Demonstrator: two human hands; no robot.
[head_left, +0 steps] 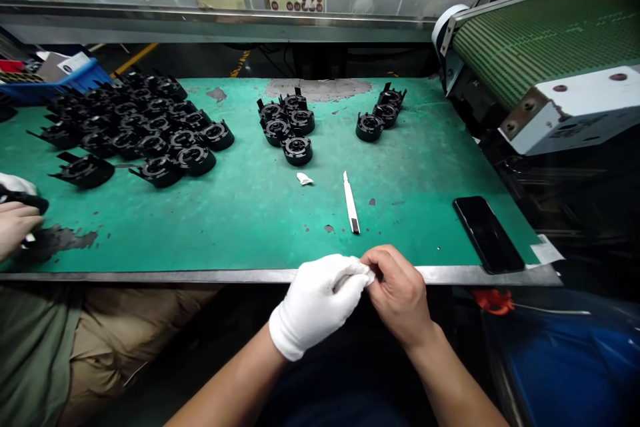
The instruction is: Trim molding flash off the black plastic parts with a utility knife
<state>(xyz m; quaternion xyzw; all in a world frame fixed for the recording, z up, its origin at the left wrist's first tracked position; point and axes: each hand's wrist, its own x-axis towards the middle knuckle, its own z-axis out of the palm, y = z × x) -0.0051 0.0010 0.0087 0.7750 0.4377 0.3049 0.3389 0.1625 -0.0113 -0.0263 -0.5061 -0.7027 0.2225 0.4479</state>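
A white cloth glove covers my left hand [323, 300], held over the table's front edge with its fingers pressed together. Against its fingertips is my bare right hand [400, 290], curled in a pinch at the glove's tip. Whether a small item sits between the fingertips I cannot make out. Beyond the hands a white utility knife [351, 203] lies on the green mat, its tip pointing away. A small scrap of white cloth [304, 179] lies left of the knife.
Black round plastic parts [297, 150] stand in groups, the largest cluster [135, 123] at left. A phone [487, 233] lies at right, below a green conveyor belt [550, 33]. At far left, a co-worker's hand [17, 223] holds a black part. A blue bin [55, 85] stands behind.
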